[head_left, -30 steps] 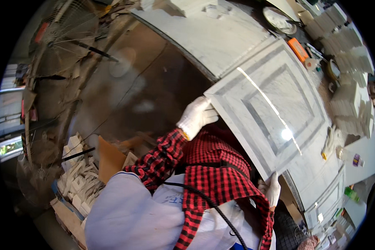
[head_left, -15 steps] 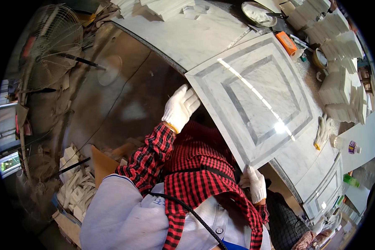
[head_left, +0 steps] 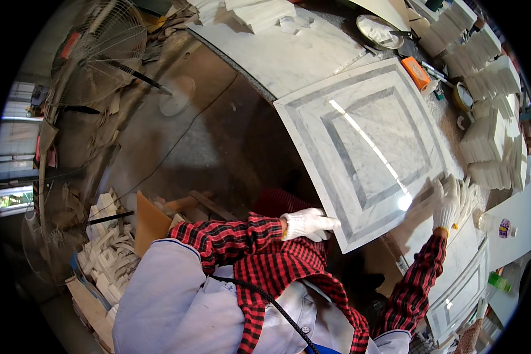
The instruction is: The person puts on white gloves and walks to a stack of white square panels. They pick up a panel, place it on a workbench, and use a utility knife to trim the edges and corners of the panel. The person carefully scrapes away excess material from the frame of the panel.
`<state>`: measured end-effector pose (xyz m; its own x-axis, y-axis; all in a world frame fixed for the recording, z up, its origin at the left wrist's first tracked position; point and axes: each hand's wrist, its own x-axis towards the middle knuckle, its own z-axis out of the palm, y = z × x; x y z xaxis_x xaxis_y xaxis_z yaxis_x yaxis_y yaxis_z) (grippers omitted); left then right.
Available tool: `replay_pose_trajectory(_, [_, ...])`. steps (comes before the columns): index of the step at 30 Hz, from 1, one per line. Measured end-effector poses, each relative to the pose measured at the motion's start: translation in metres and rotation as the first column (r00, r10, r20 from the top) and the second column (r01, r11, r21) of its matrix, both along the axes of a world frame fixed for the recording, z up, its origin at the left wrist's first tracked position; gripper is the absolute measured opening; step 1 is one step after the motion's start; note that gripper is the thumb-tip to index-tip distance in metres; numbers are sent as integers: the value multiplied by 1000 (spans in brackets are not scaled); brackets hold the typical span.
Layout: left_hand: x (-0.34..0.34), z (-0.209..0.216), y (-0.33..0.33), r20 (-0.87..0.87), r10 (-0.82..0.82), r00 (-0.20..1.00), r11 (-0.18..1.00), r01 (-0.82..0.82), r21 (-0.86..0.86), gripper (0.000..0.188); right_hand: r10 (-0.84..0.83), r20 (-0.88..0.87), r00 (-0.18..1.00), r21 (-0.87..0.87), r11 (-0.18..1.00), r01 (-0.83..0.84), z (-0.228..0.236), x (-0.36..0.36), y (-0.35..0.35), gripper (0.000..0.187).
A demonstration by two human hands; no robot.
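A pale marble panel (head_left: pixel 374 147) with grey inlaid borders lies tilted across the edge of the marble-topped bench, its near corner jutting out. My left hand (head_left: pixel 310 225), in a white knitted glove, holds the panel's near left edge, with one digit over the top and other fingers lower, partly hidden. My right hand (head_left: pixel 447 205), also gloved, is open at the panel's right corner, fingers stretched away from me. Beside it lie loose white gloves (head_left: pixel 469 203), partly covered by the hand.
Stacks of white tiles (head_left: pixel 482 135) stand at the right, near an orange box (head_left: pixel 416 73) and a bowl of white paste (head_left: pixel 379 30). A plastic bottle (head_left: pixel 497 226) lies right of my hand. A wire fan (head_left: pixel 100 56) stands left; stone offcuts (head_left: pixel 103 248) are heaped below.
My left hand has slid down the panel's left edge toward its near corner. My right hand has left that corner and reached out to the right corner, beside the loose gloves.
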<state>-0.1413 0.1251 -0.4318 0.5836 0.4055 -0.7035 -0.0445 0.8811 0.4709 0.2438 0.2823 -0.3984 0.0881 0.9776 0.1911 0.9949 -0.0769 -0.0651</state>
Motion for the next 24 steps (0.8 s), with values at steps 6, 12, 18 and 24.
replay_pose_trajectory(6, [32,-5,-17,28,314,949,949,-315,22,48,74,83,994,-30,997,-72,-14,0,14,57])
replay_pose_trajectory(12, [30,6,-15,-59,296,953,954,-293,64,46,110,48,993,-65,992,-107,-5,3,15,61])
replay_pose_trajectory(18, [-2,6,-26,-153,417,896,905,-393,163,43,-38,-71,997,-269,963,18,11,-21,-26,63])
replay_pose_trajectory(24, [-47,10,-43,-353,709,610,703,-651,287,52,-103,-5,995,-290,952,97,37,-86,-127,58])
